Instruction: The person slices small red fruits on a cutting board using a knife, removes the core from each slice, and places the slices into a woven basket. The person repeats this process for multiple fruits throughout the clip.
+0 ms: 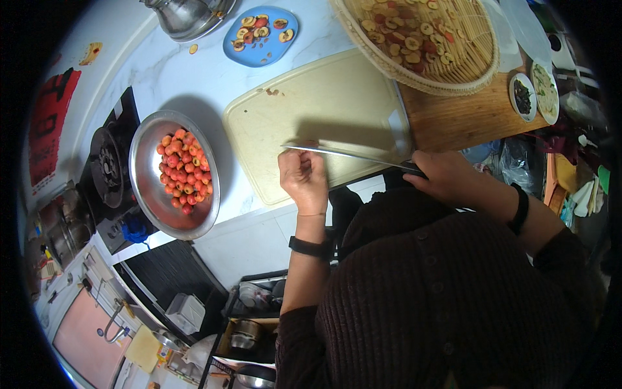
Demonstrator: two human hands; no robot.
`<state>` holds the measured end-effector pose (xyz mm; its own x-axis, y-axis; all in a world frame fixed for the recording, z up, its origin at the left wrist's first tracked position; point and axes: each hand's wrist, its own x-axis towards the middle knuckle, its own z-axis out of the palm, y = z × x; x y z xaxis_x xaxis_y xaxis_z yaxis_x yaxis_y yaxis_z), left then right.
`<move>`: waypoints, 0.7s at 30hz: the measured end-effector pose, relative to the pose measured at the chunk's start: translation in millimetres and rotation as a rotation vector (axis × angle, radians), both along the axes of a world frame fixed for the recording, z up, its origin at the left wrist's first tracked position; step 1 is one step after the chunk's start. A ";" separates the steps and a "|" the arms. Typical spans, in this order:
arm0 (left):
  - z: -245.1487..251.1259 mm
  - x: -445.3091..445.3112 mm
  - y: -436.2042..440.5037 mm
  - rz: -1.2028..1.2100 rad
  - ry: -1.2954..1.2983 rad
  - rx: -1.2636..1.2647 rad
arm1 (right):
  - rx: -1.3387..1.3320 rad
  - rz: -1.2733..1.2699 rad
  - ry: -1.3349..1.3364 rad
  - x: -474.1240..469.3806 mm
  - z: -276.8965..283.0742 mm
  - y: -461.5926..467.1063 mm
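Note:
My right hand grips the black handle of a kitchen knife, whose blade reaches left over the near edge of a cream cutting board. The blade's tip lies by the curled fingers of my left hand. A bit of something reddish shows behind those fingertips; what they pinch is mostly hidden. To the left, a steel bowl holds many whole red hawthorn-like fruits. Small brown scraps lie on the board's far part.
Beyond the board are a blue plate with cut fruit and a woven bamboo basket with fruit slices. A metal pot stands at the back. On the left is a gas burner; two small dishes of food stand at right.

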<state>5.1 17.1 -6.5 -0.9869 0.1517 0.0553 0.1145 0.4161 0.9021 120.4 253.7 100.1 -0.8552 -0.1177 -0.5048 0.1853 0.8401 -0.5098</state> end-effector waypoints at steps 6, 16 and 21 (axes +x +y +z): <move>-6.5 -2.5 -3.6 -0.013 0.060 -0.019 | -0.023 0.022 0.150 -12.0 -9.3 -10.9; -6.1 4.6 2.6 0.029 -0.025 0.068 | -0.003 -0.088 0.121 -37.5 -42.4 -32.0; -10.5 6.7 -6.0 0.005 0.027 0.016 | -0.025 -0.132 0.196 -34.8 -43.7 -27.1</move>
<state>11.9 11.0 -17.0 -0.9858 0.1454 0.0842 0.1366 0.4023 0.9052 85.5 226.5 56.4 -0.9455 -0.0089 -0.3254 0.1878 0.8016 -0.5676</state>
